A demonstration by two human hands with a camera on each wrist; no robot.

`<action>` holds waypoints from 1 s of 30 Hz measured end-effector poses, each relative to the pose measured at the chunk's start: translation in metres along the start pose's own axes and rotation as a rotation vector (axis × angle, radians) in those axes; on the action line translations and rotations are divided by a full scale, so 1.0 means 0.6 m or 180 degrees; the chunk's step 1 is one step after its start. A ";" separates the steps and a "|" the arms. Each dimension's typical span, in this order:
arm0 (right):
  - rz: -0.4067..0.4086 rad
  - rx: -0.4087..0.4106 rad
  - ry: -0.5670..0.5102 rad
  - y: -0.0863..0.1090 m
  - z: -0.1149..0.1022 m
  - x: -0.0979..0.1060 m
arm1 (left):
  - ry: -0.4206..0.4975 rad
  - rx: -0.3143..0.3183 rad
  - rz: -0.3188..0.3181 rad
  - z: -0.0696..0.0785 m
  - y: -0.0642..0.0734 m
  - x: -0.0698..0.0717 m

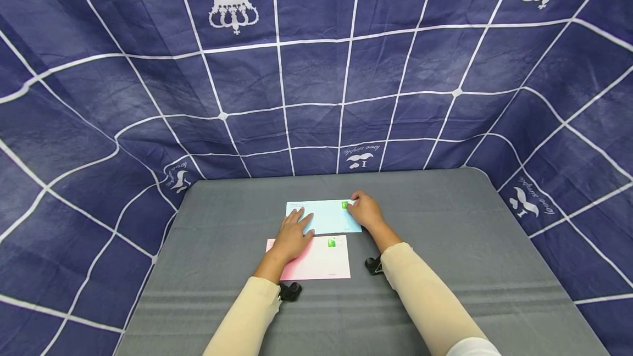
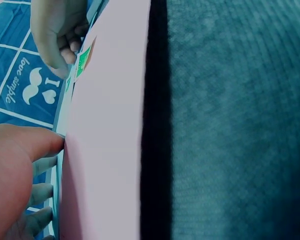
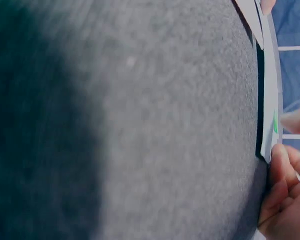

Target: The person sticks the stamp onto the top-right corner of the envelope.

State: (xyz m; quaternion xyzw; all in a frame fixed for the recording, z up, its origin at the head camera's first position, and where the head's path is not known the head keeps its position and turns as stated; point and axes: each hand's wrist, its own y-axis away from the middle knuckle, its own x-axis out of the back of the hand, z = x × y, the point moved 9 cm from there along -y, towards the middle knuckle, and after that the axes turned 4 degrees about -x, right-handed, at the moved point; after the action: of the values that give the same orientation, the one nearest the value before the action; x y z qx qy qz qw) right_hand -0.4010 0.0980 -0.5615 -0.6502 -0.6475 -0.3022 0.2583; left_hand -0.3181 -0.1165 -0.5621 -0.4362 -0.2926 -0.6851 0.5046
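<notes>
A light blue envelope (image 1: 323, 218) with a green stamp (image 1: 344, 205) lies flat on the grey cloth. My left hand (image 1: 294, 235) rests on its left part, fingers spread. That hand's wrist and palm overlap a pink envelope (image 1: 321, 260), which lies nearer to me with a green stamp at its upper right. My right hand (image 1: 366, 210) holds the blue envelope at its upper right corner, beside the stamp. In the right wrist view, curled fingers (image 3: 280, 175) meet the envelope's end, and another finger (image 3: 296, 120) extends close over the stamp.
Grey cloth (image 1: 420, 290) covers the table. A dark blue curtain (image 1: 316, 70) with white grid lines rises behind and at both sides. Black wrist devices show below the left wrist (image 1: 290, 291) and right wrist (image 1: 374, 266).
</notes>
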 end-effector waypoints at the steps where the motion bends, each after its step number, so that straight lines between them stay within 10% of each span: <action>1: -0.0032 0.0046 -0.0008 0.000 -0.001 -0.001 | 0.0001 0.0004 0.0008 -0.001 0.000 0.001; 30: -0.0108 0.0357 0.0025 0.009 -0.009 -0.004 | -0.0040 0.0012 0.0003 0.000 -0.002 -0.001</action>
State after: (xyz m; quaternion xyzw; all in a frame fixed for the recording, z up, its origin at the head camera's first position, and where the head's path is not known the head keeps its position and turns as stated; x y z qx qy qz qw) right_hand -0.3960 0.0920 -0.5592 -0.6225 -0.6733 -0.2723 0.2916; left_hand -0.3192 -0.1162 -0.5626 -0.4397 -0.2969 -0.6816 0.5039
